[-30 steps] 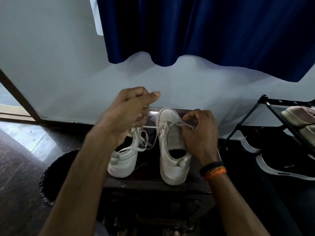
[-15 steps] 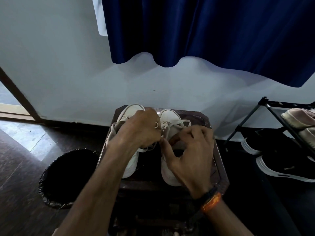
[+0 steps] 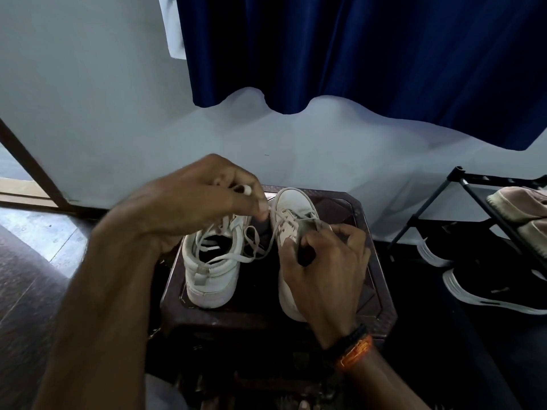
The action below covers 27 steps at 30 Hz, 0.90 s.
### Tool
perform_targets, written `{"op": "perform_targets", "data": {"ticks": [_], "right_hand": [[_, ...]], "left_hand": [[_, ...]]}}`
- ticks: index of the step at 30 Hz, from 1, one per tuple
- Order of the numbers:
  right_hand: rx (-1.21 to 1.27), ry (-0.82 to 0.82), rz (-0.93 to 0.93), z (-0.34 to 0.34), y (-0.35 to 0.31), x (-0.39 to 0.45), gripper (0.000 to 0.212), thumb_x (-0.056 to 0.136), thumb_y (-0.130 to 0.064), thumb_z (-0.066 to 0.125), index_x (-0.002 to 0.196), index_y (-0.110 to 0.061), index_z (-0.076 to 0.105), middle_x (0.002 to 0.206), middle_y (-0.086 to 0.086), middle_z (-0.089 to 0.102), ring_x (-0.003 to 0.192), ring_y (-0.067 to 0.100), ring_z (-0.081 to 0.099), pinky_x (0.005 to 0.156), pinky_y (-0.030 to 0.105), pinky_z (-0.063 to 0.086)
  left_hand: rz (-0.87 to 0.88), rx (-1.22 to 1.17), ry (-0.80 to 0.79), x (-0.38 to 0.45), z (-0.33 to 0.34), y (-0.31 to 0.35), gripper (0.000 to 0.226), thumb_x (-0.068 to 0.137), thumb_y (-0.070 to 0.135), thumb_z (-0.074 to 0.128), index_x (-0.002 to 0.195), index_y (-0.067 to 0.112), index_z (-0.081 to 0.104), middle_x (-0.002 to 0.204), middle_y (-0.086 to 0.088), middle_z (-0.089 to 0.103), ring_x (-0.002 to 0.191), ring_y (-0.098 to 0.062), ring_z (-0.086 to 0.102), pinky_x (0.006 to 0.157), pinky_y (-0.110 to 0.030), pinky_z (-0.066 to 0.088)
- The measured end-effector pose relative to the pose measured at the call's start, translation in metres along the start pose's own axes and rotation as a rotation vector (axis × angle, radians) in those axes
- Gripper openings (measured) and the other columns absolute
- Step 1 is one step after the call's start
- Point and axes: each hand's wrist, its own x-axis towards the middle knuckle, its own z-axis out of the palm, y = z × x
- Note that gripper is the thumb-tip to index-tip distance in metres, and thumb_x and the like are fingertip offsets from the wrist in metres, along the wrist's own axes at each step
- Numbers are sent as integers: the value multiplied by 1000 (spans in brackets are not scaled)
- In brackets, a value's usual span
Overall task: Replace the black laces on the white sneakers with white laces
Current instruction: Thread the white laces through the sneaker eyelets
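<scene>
At frame centre, our left hand (image 3: 204,196) pinches the white lace (image 3: 273,232) raised; our right hand (image 3: 322,261) grips the right sneaker (image 3: 296,202) at its eyelets.

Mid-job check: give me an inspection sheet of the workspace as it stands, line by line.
Surface: dark brown stool, both sneakers on top.
Job's things: left sneaker with white lace lying loose across its opening; right sneaker with white lace being threaded. No black laces seen.
Clutter: nothing seen on the stool.
Hands: left hand pinches the lace end, raised; right hand grips the right sneaker at its eyelets.
Cables: nothing seen.
Surroundings: blue curtain, shoe rack with shoes at right, white wall.
</scene>
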Motion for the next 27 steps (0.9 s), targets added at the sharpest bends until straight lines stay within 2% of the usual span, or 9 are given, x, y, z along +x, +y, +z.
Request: {"op": "perform_targets", "data": {"ticks": [2, 4, 8, 10, 12, 17, 23, 25, 27], "right_hand": [[-11, -19, 2, 0, 0, 0, 28, 82, -46, 63, 65, -25, 59, 85, -15, 66, 109, 23, 47, 83, 35, 27], [-18, -39, 3, -1, -1, 2, 29, 83, -50, 62, 67, -26, 63, 95, -16, 69, 109, 25, 48, 83, 36, 28], [-51, -74, 0, -6, -2, 9, 33, 85, -59, 60, 75, -30, 70, 85, -16, 70, 105, 26, 55, 81, 40, 36], [-65, -78, 1, -8, -3, 13, 36, 84, -62, 58, 73, -30, 72, 74, -14, 68, 100, 26, 58, 82, 43, 42], [-83, -90, 3, -9, -3, 16, 36, 82, -60, 58, 68, -29, 71, 68, -11, 65, 96, 27, 59, 81, 44, 45], [-180, -183, 7, -5, -3, 18, 32, 88, -50, 57, 72, -25, 69, 69, -9, 58, 103, 23, 53, 85, 43, 34], [-173, -154, -10, -7, -4, 19, 46, 90, -58, 48, 66, -24, 67, 66, -8, 61, 97, 26, 57, 83, 44, 40], [-78, -131, 9, -10, -5, 20, 55, 92, -63, 39, 68, -24, 70, 61, -10, 57, 90, 25, 61, 82, 44, 48], [30, -98, 39, -13, -5, 22, 50, 90, -58, 39, 72, -23, 70, 62, -7, 55, 81, 27, 63, 77, 42, 51]], "left_hand": [[-5, -42, 18, 3, 2, -5, 19, 89, 14, 72, 71, 14, 75, 102, -4, 72, 95, -21, 67, 82, -45, 50], [-24, -168, -15, 15, 12, -14, 19, 86, 15, 65, 69, 6, 67, 115, 4, 73, 116, -14, 64, 99, -41, 45], [-47, -376, -17, 32, 35, -21, 25, 89, 16, 58, 65, 8, 53, 82, -15, 73, 87, -26, 71, 88, -45, 45], [-79, -354, 38, 35, 38, -25, 28, 95, 17, 61, 70, 5, 56, 68, -14, 64, 83, -34, 72, 97, -52, 49], [-87, -382, 71, 34, 37, -26, 24, 98, 18, 63, 79, 3, 58, 60, -8, 50, 68, -26, 67, 103, -54, 51], [-139, -386, 96, 29, 25, -26, 24, 100, 16, 61, 83, 0, 54, 57, -5, 37, 53, -17, 54, 97, -53, 53], [-242, -170, 155, 35, 26, -33, 35, 97, 35, 67, 81, 5, 58, 66, -13, 68, 74, -33, 76, 69, -40, 63], [-252, -28, 267, 43, 33, -42, 36, 95, 48, 64, 88, 13, 62, 76, -10, 74, 72, -29, 76, 71, -43, 62], [-202, 194, 363, 50, 39, -45, 17, 96, 34, 63, 88, 18, 63, 74, -4, 73, 64, -20, 73, 61, -33, 56]]}}
